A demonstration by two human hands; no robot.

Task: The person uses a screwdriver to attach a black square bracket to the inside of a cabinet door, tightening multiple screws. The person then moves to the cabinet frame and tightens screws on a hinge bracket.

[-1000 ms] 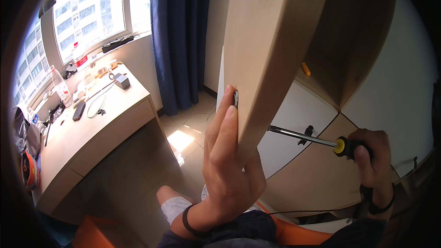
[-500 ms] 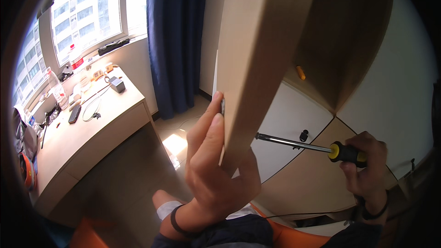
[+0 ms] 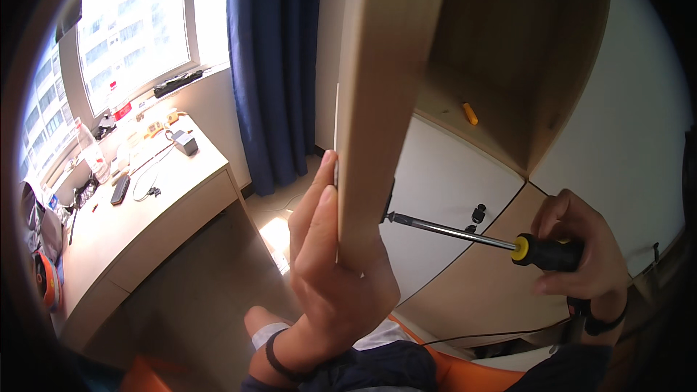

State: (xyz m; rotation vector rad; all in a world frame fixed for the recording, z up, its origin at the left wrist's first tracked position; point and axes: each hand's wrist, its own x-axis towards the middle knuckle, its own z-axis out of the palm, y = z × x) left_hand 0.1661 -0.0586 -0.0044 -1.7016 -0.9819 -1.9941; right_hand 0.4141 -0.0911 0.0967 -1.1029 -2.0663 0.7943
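Observation:
A pale wooden cabinet door (image 3: 370,94) stands edge-on in front of me. My left hand (image 3: 337,276) wraps round its lower edge, with the fingers pressed against its left face over a small grey piece (image 3: 335,173) they partly cover. My right hand (image 3: 592,247) holds a screwdriver (image 3: 454,234) by its black and yellow handle, the grip looser around the thumb and forefinger. Its shaft points left, and the tip meets a small dark fitting (image 3: 388,199) on the door's right face. Most of that fitting is hidden by the edge.
Behind the door is an open cabinet compartment (image 3: 501,43) with a yellow-orange handled object (image 3: 470,114) on its shelf. Black knobs (image 3: 478,213) sit on a white door below. At left, a desk (image 3: 174,196) bears bottles, cables and a black adapter (image 3: 186,143). A blue curtain (image 3: 276,65) hangs beside the window.
The door and my left hand have shifted slightly left in view. The screwdriver has moved left with them, and the fingers of my right hand have loosened and turned around its handle.

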